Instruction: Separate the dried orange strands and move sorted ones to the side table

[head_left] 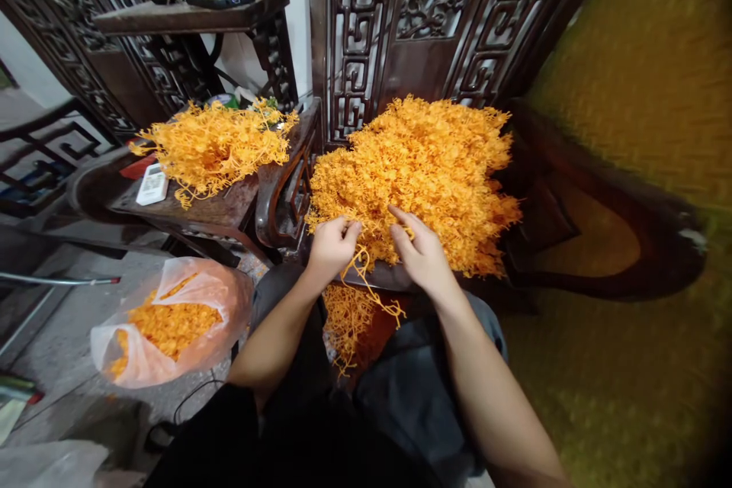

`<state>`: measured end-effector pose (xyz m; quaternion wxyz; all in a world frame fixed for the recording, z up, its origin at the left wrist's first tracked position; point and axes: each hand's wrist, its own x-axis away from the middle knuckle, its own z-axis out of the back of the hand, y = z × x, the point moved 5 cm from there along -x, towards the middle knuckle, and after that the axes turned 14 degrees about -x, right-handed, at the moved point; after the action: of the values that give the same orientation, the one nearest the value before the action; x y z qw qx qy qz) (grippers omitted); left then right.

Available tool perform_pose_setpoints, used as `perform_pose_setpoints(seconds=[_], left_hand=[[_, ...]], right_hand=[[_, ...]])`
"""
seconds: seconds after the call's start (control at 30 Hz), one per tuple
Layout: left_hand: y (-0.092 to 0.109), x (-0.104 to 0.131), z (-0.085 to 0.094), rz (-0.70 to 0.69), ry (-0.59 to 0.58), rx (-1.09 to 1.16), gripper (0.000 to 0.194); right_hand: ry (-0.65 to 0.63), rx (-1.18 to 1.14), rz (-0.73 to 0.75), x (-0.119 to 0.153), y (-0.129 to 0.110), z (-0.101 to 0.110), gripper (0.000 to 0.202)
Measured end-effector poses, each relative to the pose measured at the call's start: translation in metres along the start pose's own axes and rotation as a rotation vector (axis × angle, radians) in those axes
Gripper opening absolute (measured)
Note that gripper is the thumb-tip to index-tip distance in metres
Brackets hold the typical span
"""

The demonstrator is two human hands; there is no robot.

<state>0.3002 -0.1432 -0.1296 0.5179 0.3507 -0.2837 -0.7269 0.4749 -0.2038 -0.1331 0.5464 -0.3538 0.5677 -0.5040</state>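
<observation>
A large heap of fluffy orange strands (423, 168) covers the dark wooden seat in front of me. My left hand (335, 245) is closed at the heap's lower left edge, thumb and fingers pinched on a thin orange strand (366, 282) that hangs down over the seat edge. At the heap's front, my right hand (420, 248) has its index finger stretched out and the thumb apart, with a small orange bit at the fingers. More orange strands (348, 316) hang between my knees.
On the left, a low wooden table (229, 206) bears a smaller orange bunch (217, 145) and a white remote (152, 184). Below it on the floor stands a plastic bag (229, 293) with orange pieces. A curved wooden armrest (657, 244) is at right, carved panels (423, 61) behind.
</observation>
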Motion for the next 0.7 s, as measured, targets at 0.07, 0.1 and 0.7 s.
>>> perform_pose_setpoints(seconds=[0.07, 0.1, 0.7], left_hand=[[0.008, 0.004, 0.003, -0.013, 0.008, -0.007, 0.036], [0.013, 0.007, 0.004, -0.042, -0.01, -0.016, 0.037], [0.019, 0.024, -0.021, -0.255, -0.536, -0.172, 0.024]], right_hand=[[0.037, 0.245, 0.08, -0.003, 0.001, 0.001, 0.042], [0.084, 0.321, 0.079, -0.008, 0.006, 0.006, 0.04], [-0.207, 0.141, 0.086, -0.007, -0.008, -0.017, 0.017]])
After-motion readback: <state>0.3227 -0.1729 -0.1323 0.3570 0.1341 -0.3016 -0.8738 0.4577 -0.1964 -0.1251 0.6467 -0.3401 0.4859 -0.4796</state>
